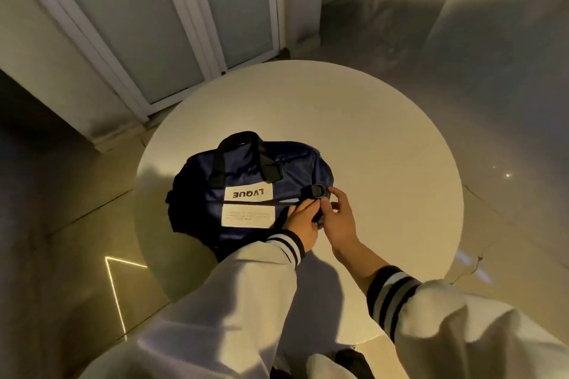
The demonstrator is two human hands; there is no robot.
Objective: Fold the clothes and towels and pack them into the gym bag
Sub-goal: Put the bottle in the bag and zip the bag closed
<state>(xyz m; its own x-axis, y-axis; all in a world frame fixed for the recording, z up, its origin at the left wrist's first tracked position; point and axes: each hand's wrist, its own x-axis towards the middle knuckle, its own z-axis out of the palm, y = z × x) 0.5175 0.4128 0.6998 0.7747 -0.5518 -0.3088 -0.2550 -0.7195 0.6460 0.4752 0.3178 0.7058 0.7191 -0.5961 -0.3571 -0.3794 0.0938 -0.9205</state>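
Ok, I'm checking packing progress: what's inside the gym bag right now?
Nothing inside can be seen: the gym bag lies on the table with its navy fabric covering the interior. The left hand and right hand are at its end, hiding that part.
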